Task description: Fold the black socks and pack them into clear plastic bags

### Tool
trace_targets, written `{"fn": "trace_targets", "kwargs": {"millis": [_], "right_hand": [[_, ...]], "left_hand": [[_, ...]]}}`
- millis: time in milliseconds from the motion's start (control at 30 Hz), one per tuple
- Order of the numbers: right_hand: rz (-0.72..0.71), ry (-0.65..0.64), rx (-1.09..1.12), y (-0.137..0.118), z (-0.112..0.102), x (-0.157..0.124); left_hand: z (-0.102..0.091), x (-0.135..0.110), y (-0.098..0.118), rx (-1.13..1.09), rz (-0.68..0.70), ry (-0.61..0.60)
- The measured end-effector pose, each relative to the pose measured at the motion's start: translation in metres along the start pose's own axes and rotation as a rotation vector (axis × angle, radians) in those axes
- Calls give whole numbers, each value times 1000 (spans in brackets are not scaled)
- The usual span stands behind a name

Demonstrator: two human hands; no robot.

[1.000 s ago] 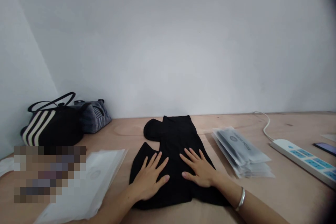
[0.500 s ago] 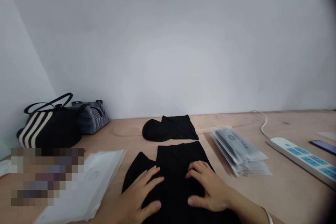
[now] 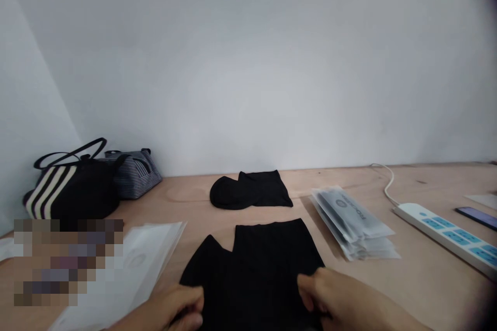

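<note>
A black balaclava point(image 3: 264, 264) lies flat on the table right in front of me, its notch facing away. My left hand point(image 3: 176, 307) is closed at its left edge, fingers curled in against the cloth. On the other side my right hand point(image 3: 330, 295) pinches near the right edge, with the fingertips partly hidden. Farther back, a second black balaclava point(image 3: 250, 190) rests flat, touched by neither hand.
Translucent plastic bags point(image 3: 132, 264) lie at the left, beside a blurred-out patch. Filled, printed bags point(image 3: 351, 220) are stacked at the right. Beyond are a power strip point(image 3: 446, 232) and a phone point(image 3: 477, 216). A striped black bag point(image 3: 77, 191) and a pinstriped bag point(image 3: 135, 173) stand back left.
Both hands have gone from spread flat on the near balaclava to closed at its sides, and have come closer to me. The cloth has shifted slightly toward me.
</note>
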State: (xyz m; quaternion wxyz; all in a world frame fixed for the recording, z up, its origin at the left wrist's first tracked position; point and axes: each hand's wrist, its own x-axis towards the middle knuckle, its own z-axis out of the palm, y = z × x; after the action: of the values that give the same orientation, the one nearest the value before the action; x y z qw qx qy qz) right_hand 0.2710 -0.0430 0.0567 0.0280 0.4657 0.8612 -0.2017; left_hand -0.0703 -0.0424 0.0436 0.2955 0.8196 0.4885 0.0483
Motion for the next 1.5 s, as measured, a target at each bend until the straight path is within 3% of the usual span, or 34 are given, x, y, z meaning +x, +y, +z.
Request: {"fn": "trace_targets", "kwargs": {"millis": [100,233,400,500,633,733,833,1000,1133,1267,1400,1500], "right_hand": [[65,148,-250,-4,-26,10],[133,264,-444,4,-49,52],[200,352,-456,33,-37,110],[230,415,-440,42,-21,125],[228,536,-405,36,-7,120],[127,556,-360,29,2,107],[21,466,-248,32,14,98],[68,298,-127,46,26,95],[87,300,-128,40,23,97],[39,413,-135,13,19,103],[-49,416,-60,-19,25,120],[-50,322,-26,-31,35,134]], "left_hand": [[-17,20,3,113,-6,184],[-40,62,-4,404,-103,397],[-41,108,-25,526,-218,451],[-33,119,-28,544,-233,493],[-23,118,-11,555,-186,618],[-6,114,0,535,-92,607],[19,113,0,490,-45,491],[42,114,-11,443,-63,399],[34,111,-8,484,-92,461],[14,98,-3,550,-278,579],[-2,87,-9,485,-493,493],[-6,83,-17,414,-541,439]]}}
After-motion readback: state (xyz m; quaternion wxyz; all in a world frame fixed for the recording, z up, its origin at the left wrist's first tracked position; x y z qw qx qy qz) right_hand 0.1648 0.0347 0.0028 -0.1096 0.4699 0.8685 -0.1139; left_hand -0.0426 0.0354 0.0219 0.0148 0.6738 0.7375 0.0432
